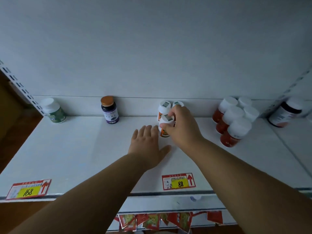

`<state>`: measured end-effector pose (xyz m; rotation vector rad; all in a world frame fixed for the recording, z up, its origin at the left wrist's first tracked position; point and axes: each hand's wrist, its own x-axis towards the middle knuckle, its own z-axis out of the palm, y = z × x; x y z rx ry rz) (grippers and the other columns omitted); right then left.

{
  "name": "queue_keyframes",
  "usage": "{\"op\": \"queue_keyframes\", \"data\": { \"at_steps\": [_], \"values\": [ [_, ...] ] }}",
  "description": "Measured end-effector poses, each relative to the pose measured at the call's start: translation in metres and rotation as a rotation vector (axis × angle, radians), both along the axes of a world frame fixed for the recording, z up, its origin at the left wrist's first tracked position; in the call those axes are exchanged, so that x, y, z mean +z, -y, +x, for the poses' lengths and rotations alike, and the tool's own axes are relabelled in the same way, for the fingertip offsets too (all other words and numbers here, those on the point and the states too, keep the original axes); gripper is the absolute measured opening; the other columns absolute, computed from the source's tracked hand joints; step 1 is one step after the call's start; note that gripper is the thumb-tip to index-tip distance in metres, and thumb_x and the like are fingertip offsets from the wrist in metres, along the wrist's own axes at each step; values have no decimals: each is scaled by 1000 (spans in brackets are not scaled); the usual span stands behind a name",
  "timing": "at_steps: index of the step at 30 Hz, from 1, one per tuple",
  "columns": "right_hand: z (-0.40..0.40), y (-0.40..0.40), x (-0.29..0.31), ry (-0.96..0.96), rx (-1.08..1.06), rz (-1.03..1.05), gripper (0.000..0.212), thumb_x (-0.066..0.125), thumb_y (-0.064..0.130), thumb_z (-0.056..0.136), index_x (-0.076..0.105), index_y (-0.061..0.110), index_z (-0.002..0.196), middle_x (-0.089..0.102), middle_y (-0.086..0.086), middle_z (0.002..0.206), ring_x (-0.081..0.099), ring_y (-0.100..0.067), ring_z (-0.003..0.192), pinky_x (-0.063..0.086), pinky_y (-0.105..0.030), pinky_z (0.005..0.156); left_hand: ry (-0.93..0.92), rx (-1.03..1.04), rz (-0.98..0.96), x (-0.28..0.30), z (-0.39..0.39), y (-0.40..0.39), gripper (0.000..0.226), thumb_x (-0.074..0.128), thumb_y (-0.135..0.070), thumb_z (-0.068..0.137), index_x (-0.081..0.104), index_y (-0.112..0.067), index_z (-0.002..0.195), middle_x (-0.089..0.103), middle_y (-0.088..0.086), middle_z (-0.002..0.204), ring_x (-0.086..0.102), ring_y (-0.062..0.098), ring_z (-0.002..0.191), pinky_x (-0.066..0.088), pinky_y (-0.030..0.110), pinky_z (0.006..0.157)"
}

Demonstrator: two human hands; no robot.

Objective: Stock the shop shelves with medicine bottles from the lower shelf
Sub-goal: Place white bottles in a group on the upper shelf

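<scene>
Nearest, below the shelf (84,149) edge: red packets (152,220). On that edge, price tag 88 (178,181), marking the row. Beyond the tag, left hand (148,146) flat, fingers straight, likely steadying. Just past, right hand (181,125) curled round orange bottle (164,126), setting it touching two matching bottles (170,107) behind, probably to extend the row.

Both arms reach forward, bare forearms. Left hand (148,146): flat, palm down, fingers straight, thumb splayed right. Right hand (181,125): just right of and farther than left, fingers and thumb curled round a bottle (165,125), gripping near the top.
</scene>
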<state>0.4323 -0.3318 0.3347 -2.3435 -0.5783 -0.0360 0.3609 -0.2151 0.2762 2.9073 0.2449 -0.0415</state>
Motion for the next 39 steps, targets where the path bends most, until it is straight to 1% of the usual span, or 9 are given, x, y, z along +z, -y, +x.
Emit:
{"op": "queue_keyframes", "data": {
  "at_steps": [7, 12, 17, 21, 27, 30, 32, 36, 39],
  "values": [
    [23, -4, -25, 49, 49, -29, 32, 79, 23, 80, 53, 15, 96, 45, 4, 102, 51, -18, 89, 33, -29, 68, -49, 18, 19, -11, 15, -2, 84, 26, -73, 92, 11, -20, 156, 15, 9, 164, 5, 29, 152, 1, 48, 123],
    [29, -11, -26, 18, -14, 7, 38, 81, 23, 77, 45, 20, 87, 51, 1, 101, 51, -18, 87, 31, -29, 66, -35, 4, -3, -12, 23, -4, 85, 29, -71, 92, 16, -16, 155, 21, 9, 162, 10, 29, 151, 6, 48, 123],
    [20, -19, -26, 15, -98, -12, 37, 80, 26, 77, 46, 19, 90, 51, -3, 106, 54, -20, 89, 37, -29, 69, -9, -60, -15, -11, 21, -14, 83, 33, -69, 93, 19, -14, 154, 26, 7, 158, 14, 27, 149, 8, 43, 122],
    [1, -14, -23, 54, -149, -39, 45, 81, 29, 78, 53, 10, 109, 51, -10, 118, 56, -25, 101, 46, -32, 80, -20, -93, -55, -4, 9, -20, 80, 36, -66, 94, 18, -17, 155, 23, 6, 161, 15, 26, 149, 10, 42, 123],
    [-60, 12, -6, 118, -129, -108, 47, 73, 30, 86, 50, 15, 125, 50, -8, 124, 49, -22, 115, 39, -24, 88, 55, -85, -101, 18, -47, -19, 77, 40, -61, 95, 17, -20, 156, 24, 4, 161, 22, 25, 148, 14, 41, 121],
    [-95, 22, 1, 83, -88, -93, 47, 67, 34, 90, 48, 19, 130, 51, -6, 128, 51, -21, 117, 45, -30, 94, 103, -100, -59, 27, -88, -13, 71, 44, -56, 95, 21, -24, 154, 31, 1, 158, 29, 24, 144, 18, 41, 121],
    [-120, 31, 2, 89, -71, -97, 43, 62, 35, 92, 48, 18, 129, 53, -5, 126, 56, -23, 113, 50, -37, 90, 136, -103, -39, 32, -117, -5, 65, 49, -50, 94, 30, -26, 151, 39, -1, 153, 35, 22, 139, 21, 39, 119],
    [-172, 58, 2, 148, -109, -93, 33, 57, 32, 95, 52, 14, 122, 58, -6, 119, 60, -24, 99, 51, -37, 79, 187, -110, -67, 32, -174, 20, 55, 52, -45, 90, 46, -25, 141, 53, 0, 138, 49, 25, 127, 37, 42, 108],
    [-209, 76, -1, 134, -126, -104, 22, 54, 31, 97, 53, 16, 113, 59, -3, 107, 61, -22, 86, 49, -34, 69, 165, -110, -105, 26, -206, 35, 51, 55, -42, 92, 47, -25, 139, 56, -1, 133, 52, 23, 122, 42, 40, 105]
  ]
}}
